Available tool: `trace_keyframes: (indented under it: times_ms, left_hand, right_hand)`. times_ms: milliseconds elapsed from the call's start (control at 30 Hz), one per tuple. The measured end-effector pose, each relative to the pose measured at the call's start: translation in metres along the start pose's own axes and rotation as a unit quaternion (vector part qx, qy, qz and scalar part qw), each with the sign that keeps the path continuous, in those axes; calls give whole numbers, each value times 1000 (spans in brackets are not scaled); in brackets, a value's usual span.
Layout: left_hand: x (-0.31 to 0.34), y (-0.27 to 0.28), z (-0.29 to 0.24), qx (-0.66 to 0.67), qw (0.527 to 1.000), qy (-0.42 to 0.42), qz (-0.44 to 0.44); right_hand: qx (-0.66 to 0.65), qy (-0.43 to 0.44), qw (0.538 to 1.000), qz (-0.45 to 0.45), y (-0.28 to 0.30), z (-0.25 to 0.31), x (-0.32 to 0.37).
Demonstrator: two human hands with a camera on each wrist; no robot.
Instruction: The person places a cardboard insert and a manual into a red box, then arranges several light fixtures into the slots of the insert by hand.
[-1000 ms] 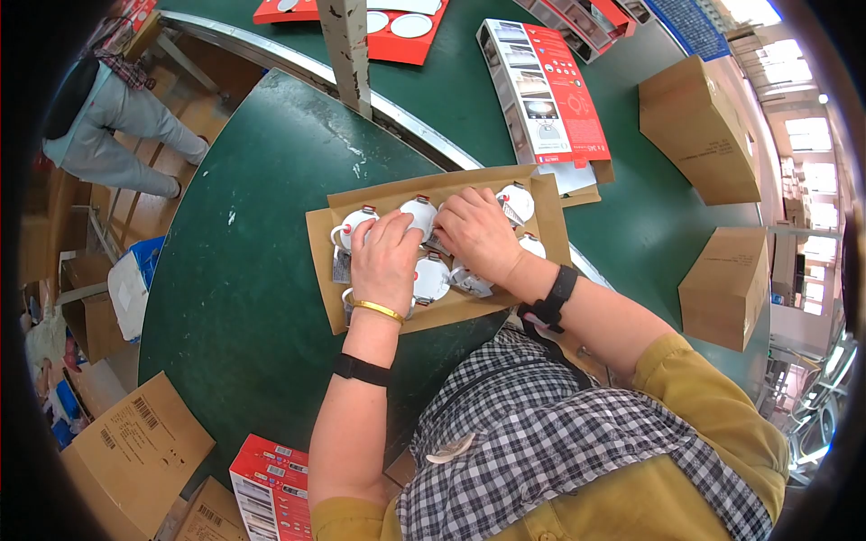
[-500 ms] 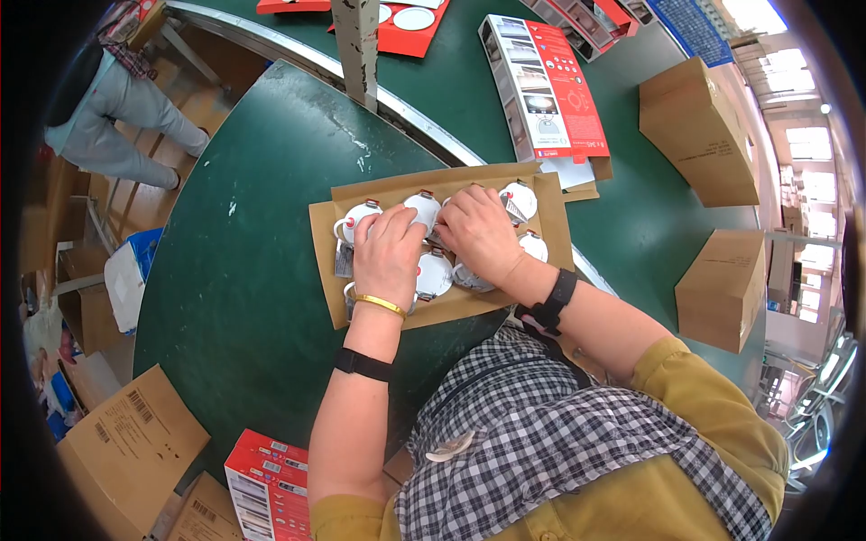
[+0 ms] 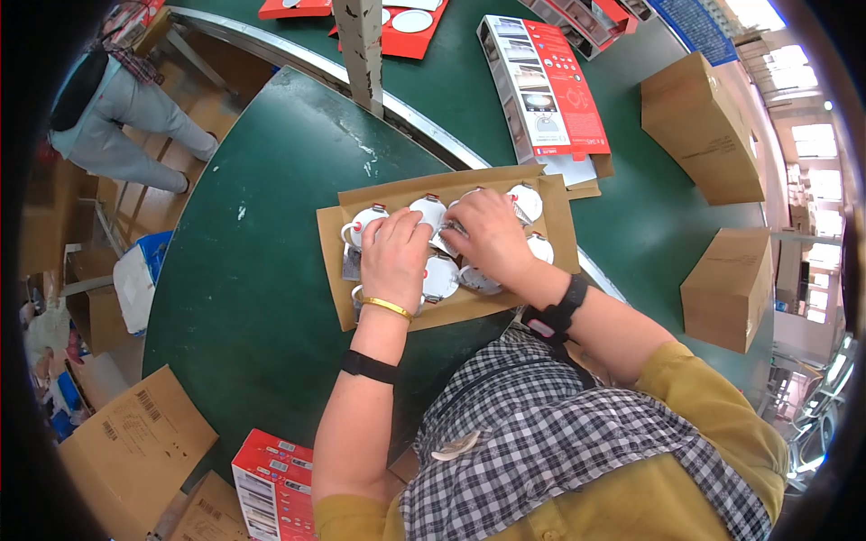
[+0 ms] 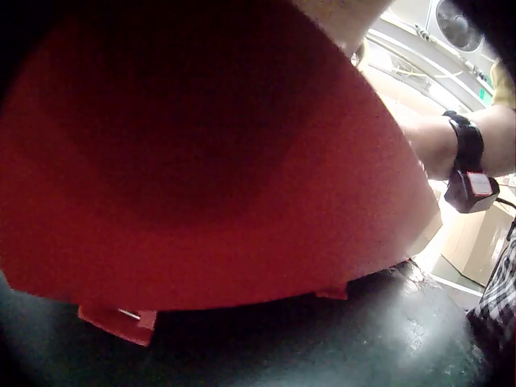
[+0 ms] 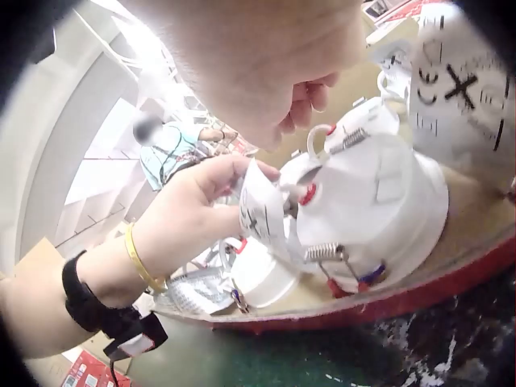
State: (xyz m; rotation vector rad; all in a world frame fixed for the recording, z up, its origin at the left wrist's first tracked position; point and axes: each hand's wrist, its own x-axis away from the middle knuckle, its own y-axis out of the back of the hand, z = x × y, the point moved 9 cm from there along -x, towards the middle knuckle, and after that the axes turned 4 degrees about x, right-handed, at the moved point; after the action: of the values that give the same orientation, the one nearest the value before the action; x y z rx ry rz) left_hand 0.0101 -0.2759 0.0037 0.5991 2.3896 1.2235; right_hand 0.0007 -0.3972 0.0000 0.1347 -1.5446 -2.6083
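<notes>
An opened cardboard box (image 3: 332, 270) holds several white round downlights (image 3: 441, 278) with spring clips and printed labels. My left hand (image 3: 395, 260) reaches over its left half, fingers bent at a downlight (image 3: 428, 211) in the far row. In the right wrist view the left hand's (image 5: 197, 205) fingertips and thumb close in behind a label (image 5: 262, 208), beside a large downlight (image 5: 379, 201) with a red plug. Close beside it my right hand (image 3: 492, 233) bends over the middle of the box. Its thumb and index tips are hidden in the right wrist view; I cannot tell what they hold.
The box lies on a green table (image 3: 244, 261). A red-and-white printed carton (image 3: 550, 99) lies beyond it, brown cartons (image 3: 704, 135) stand to the right, and a metal post (image 3: 363, 54) rises behind. Another person (image 3: 126, 117) stands at the far left. Red panel (image 4: 218, 201) fills the left wrist view.
My right hand has shifted slightly, its thumb now showing apart from the fingers. The left hand keeps its place at the downlight. The whole head view has drifted a little.
</notes>
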Motion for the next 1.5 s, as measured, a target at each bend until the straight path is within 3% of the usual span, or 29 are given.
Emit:
trace_keyframes:
  times_ms: [200, 267, 300, 400, 533, 633, 733, 933, 1167, 1500]
  left_hand:
    - [-2, 32, -15, 43, 999, 9, 3]
    - [11, 44, -2, 111, 989, 97, -12]
    - [18, 49, -3, 108, 990, 94, -11]
    - [41, 47, -15, 68, 994, 67, 51]
    - [61, 34, -55, 48, 996, -15, 71]
    - [69, 19, -60, 25, 996, -9, 87]
    - [77, 17, -59, 28, 996, 3, 89]
    - [82, 15, -58, 42, 996, 11, 75]
    - [88, 19, -55, 50, 998, 2, 37]
    - [97, 19, -53, 54, 998, -13, 3]
  right_hand:
    - [-25, -51, 998, -38, 48, -35, 22]
    - [-47, -66, 996, -31, 55, -42, 35]
    - [-49, -67, 996, -34, 55, -39, 41]
    - [-70, -26, 997, -37, 55, -18, 53]
    - [-84, 54, 994, 51, 37, 29, 58]
    - [-10, 108, 993, 48, 28, 35, 61]
    - [32, 98, 994, 35, 23, 28, 65]
    - [26, 155, 987, 20, 30, 50, 69]
    - [107, 147, 983, 16, 19, 57, 76]
    - [82, 84, 993, -4, 10, 56, 81]
